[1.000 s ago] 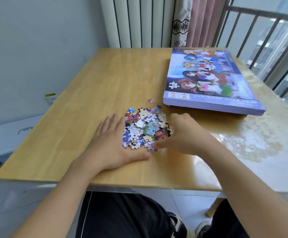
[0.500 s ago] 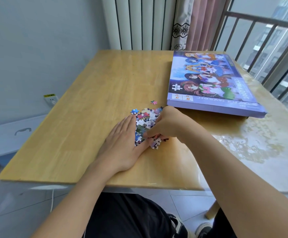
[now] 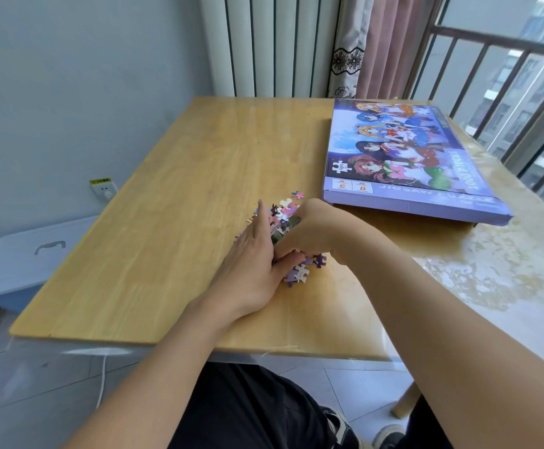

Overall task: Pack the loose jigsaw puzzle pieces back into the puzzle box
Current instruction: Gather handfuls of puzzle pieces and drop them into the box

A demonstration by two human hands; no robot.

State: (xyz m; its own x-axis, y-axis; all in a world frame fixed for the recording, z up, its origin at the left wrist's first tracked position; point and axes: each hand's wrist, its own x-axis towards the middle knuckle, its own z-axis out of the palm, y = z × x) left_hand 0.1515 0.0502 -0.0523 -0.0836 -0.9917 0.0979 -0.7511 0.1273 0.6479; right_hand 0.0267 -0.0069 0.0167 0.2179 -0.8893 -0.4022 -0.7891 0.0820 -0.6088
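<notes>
Puzzle pieces, small multicoloured cardboard heap (image 3: 288, 222), squeezed between both hands on pale wooden table (image 3: 167, 222). Left hand (image 3: 254, 264) flat-ish, fingers straight, together, walling heap. Right hand (image 3: 309, 231) curled over pile, fingers clawing pieces. Few strays: pink one (image 3: 297, 194), purple ones (image 3: 299, 273). Flat purple anime-print puzzle box (image 3: 409, 166) closed, just beside. Nothing packed yet, looks like gathering stage only.

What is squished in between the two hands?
In the head view, the pile of jigsaw puzzle pieces lies between the left hand and the right hand, with a few purple pieces poking out below.
</notes>
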